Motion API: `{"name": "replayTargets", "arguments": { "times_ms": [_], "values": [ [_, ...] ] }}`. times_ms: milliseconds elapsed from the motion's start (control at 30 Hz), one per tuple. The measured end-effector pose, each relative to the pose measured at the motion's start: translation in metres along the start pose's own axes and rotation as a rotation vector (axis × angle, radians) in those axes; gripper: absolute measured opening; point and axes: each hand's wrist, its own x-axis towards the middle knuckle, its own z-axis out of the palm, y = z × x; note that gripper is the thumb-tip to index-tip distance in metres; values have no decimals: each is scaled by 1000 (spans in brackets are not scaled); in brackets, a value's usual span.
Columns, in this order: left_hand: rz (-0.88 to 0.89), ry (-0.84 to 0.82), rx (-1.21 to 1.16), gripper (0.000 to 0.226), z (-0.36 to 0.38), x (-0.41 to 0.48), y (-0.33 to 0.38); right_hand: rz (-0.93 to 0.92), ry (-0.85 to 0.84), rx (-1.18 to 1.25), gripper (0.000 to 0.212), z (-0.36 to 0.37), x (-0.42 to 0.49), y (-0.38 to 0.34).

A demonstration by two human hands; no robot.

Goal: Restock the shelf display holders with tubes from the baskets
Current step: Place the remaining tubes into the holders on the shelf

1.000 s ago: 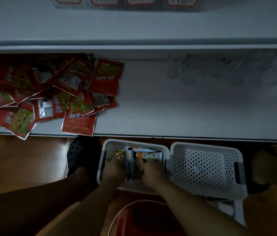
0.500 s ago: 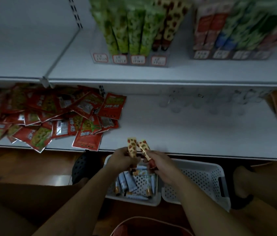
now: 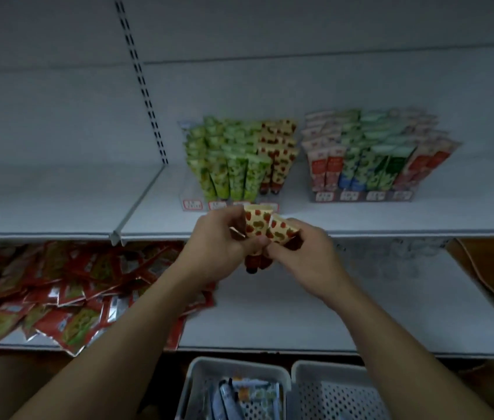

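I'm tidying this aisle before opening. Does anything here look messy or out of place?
Yes: the red sachets lie in a loose, overlapping heap on the lower shelf, some jutting past its front edge.

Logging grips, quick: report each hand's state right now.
Left hand: grips the left red-print tube.
Right hand: grips the right red-print tube.

- Left hand (image 3: 224,241) and right hand (image 3: 306,253) each grip a strawberry-print tube (image 3: 256,222) below the left display holder (image 3: 239,159).
- Red packets (image 3: 66,283) crowd the lower shelf (image 3: 300,313).
- Two white baskets (image 3: 339,386) sit beneath.
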Motion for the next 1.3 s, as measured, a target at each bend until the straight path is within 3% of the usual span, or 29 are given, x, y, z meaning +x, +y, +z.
{"name": "replayTargets", "arguments": {
  "times_ms": [133, 267, 400, 567, 833, 1300],
  "values": [
    [96, 94, 55, 29, -27, 27, 46, -111, 30, -252, 20, -39, 23, -43],
    [176, 117, 16, 36, -39, 55, 77, -210, 67, -280, 22, -73, 49, -68],
    [283, 133, 229, 30, -38, 75, 99, -284, 139, -336, 25, -89, 67, -70],
    [333, 59, 474, 34, -28, 96, 93, -279, 130, -370, 31, -86, 84, -51],
    [420, 41, 663, 34, -14, 119, 69, -249, 63, -400, 7, -74, 105, -36],
    [567, 134, 765, 47, -10, 119, 47, -250, 133, -337, 16, -53, 107, -26]
  ]
}}
